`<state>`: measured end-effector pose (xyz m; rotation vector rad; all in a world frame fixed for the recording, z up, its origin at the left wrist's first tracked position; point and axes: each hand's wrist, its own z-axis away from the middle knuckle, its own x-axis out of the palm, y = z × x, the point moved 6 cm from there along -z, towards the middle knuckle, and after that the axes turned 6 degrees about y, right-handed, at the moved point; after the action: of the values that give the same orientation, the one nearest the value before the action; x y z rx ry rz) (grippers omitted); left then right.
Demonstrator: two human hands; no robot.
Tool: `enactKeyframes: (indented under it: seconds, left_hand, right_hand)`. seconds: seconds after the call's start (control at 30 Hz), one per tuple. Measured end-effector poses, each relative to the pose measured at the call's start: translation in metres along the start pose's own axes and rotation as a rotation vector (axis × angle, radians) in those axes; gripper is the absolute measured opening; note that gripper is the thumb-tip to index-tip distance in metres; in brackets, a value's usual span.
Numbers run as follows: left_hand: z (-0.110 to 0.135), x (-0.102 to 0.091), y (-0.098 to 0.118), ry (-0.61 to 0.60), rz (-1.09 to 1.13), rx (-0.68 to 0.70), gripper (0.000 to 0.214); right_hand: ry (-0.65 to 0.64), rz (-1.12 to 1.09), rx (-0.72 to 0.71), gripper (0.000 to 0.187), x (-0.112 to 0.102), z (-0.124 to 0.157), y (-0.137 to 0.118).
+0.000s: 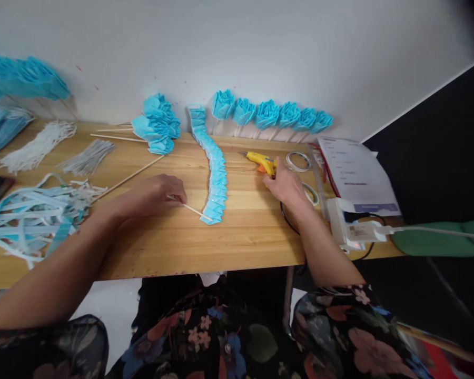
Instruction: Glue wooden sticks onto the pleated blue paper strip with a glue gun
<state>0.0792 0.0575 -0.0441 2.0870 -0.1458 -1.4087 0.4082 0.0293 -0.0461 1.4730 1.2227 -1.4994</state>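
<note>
My left hand (pixel 169 190) is closed around a thin wooden stick (pixel 191 210). The stick's far tip rests on the near end of a strip of folded light-blue petals (pixel 217 181), which curves across the wooden table. On the right, my right hand (pixel 286 184) has its fingers around the handle end of a yellow hot glue gun (pixel 259 159). The gun's nozzle points left towards the strip, apart from it. A dark cord hangs from below my right hand.
Blue flowers on sticks (pixel 267 114) lean against the wall, with a flower bunch (pixel 158 123) lying left of the strip. Cut scraps (pixel 27 216), white strings (pixel 39 145) and grey ties (pixel 89 157) lie left. Tape rolls (pixel 299 161), papers (pixel 355 171) and a white power adapter (pixel 347 226) occupy the right.
</note>
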Motion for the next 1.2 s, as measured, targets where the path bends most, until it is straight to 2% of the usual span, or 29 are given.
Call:
enactKeyframes:
  seconds: [0.1,0.2,0.27,0.33,0.37,0.43,0.53,0.6,0.87,0.93,1.1,1.2]
  left_hand:
    - [0.0,0.0,-0.001,0.002,0.007,-0.004,0.023]
    - [0.001,0.001,-0.003,-0.006,0.011,-0.009,0.022]
    - [0.001,0.001,-0.004,-0.011,0.014,-0.013,0.023]
    - [0.002,0.002,-0.005,-0.003,0.02,-0.019,0.023]
    - [0.002,0.002,-0.006,0.003,0.022,-0.022,0.023]
    - [0.002,0.002,-0.007,0.004,0.025,-0.034,0.024]
    - [0.002,0.003,-0.008,-0.008,0.024,-0.047,0.024]
    - [0.002,0.002,-0.007,-0.005,0.02,-0.049,0.024]
    - [0.001,0.002,-0.008,0.003,0.016,-0.053,0.023]
    - [0.001,0.003,-0.009,0.003,0.015,-0.063,0.022]
    - [0.002,0.005,-0.013,0.026,0.015,-0.064,0.022]
    - [0.001,0.005,-0.012,0.023,0.02,-0.056,0.023]
  right_hand:
    - [0.069,-0.147,0.042,0.072,-0.005,-0.002,0.008]
    - [0.242,-0.35,0.044,0.064,-0.022,-0.005,0.015]
    - [0.37,-0.557,0.039,0.056,-0.036,-0.005,0.019]
    - [0.415,-0.84,0.044,0.047,-0.045,-0.004,0.021]
    - [0.381,-0.995,0.051,0.042,-0.047,-0.003,0.02]
    - [0.208,-1.261,0.075,0.031,-0.044,0.001,0.013]
    - [-0.089,-1.46,0.129,0.023,-0.038,0.014,-0.004]
    - [-0.167,-1.507,0.149,0.019,-0.04,0.021,-0.011]
    - [-0.209,-1.598,0.145,0.021,-0.052,0.017,-0.023]
    - [-0.207,-1.564,0.133,0.024,-0.05,0.013,-0.027]
    - [-0.183,-1.404,0.082,0.044,-0.039,0.0,-0.031]
    - [-0.236,-1.347,0.042,0.054,-0.023,-0.005,-0.029]
